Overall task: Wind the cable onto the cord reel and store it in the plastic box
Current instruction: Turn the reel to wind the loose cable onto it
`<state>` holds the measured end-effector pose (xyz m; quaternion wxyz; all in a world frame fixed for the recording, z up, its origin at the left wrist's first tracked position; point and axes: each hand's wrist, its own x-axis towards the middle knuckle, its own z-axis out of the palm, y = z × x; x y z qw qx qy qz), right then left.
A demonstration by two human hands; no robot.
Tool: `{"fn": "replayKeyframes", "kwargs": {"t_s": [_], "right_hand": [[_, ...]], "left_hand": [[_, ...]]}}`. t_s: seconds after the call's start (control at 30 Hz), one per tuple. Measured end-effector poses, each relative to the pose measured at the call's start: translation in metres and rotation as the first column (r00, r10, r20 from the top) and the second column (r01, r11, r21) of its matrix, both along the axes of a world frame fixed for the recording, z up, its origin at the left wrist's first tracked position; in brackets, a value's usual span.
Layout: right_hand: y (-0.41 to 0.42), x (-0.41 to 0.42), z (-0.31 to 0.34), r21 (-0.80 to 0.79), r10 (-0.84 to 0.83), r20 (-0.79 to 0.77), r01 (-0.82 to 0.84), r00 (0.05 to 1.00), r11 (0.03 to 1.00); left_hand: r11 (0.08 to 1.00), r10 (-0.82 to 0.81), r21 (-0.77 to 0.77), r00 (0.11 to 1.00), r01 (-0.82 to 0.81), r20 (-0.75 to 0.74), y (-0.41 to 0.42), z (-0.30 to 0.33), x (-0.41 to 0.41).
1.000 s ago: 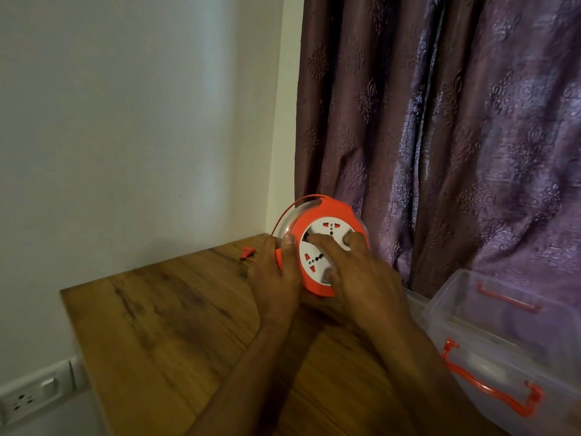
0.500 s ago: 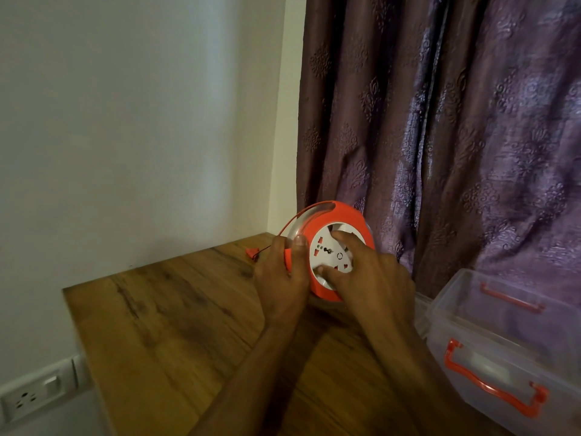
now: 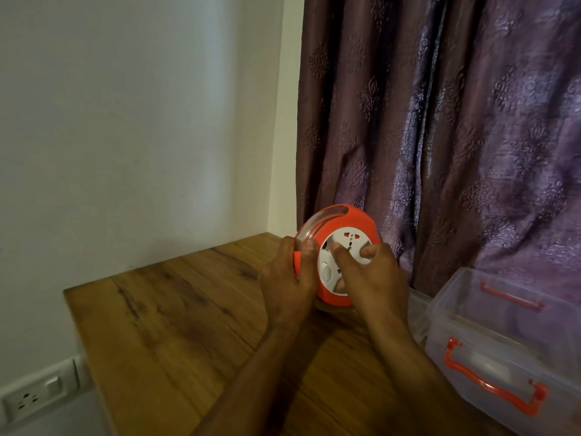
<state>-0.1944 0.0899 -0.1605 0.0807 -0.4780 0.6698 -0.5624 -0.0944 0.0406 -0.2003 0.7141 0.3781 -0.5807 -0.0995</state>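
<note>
An orange cord reel stands on edge at the far corner of a wooden table, its white socket face turned toward the camera. The left hand grips the reel's rim at 9 o'clock, thumb laid over the edge. The right hand rests on the socket face from 4 o'clock, fingers pressed against the white centre. No loose cable is visible on the table; whether any is wound behind the clear rim cannot be confirmed. A clear plastic box with orange handles sits open at 4 o'clock from the reel, near it. A purple patterned curtain hangs behind. A wall socket is at lower left.
</note>
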Motion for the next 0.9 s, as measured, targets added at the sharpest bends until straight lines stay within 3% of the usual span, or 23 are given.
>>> {"fn": "replayKeyframes", "kwargs": {"t_s": [0.07, 0.13, 0.3, 0.37, 0.47, 0.6, 0.77, 0.9], "right_hand": [[-0.001, -0.001, 0.001, 0.017, 0.038, 0.068, -0.039, 0.997, 0.999], [-0.001, -0.002, 0.003, 0.032, 0.034, 0.031, -0.035, 0.999, 0.999], [0.008, -0.004, 0.012, -0.061, -0.046, -0.315, 0.028, 0.948, 0.998], [0.010, -0.004, 0.016, -0.109, -0.039, -0.503, -0.019, 0.863, 0.994], [0.012, 0.001, 0.015, 0.012, 0.070, -0.683, -0.084, 0.728, 0.996], [0.008, 0.004, 0.005, 0.183, 0.191, -0.704, -0.085, 0.684, 0.979], [0.008, 0.002, 0.006, 0.066, 0.080, -0.737, -0.046, 0.671, 0.997], [0.008, 0.004, 0.005, 0.036, 0.035, -0.680, -0.014, 0.732, 0.999]], "left_hand": [[1.000, 0.012, -0.008, 1.000, -0.012, 0.014, 0.000, -0.001, 0.000], [1.000, 0.013, -0.002, 1.000, -0.013, 0.004, -0.001, -0.001, 0.000], [1.000, 0.013, 0.025, 0.996, -0.011, -0.088, -0.003, 0.001, 0.002], [0.999, 0.009, 0.043, 0.990, -0.003, -0.138, -0.005, 0.002, 0.005], [0.990, -0.018, 0.132, 0.985, 0.041, -0.172, -0.004, 0.003, 0.010], [0.976, -0.072, 0.189, 0.983, 0.104, -0.169, -0.001, 0.003, 0.013], [0.993, -0.055, 0.095, 0.979, 0.074, -0.194, 0.003, 0.008, 0.007], [0.996, -0.041, 0.071, 0.987, 0.053, -0.156, 0.001, 0.005, 0.008]]}}
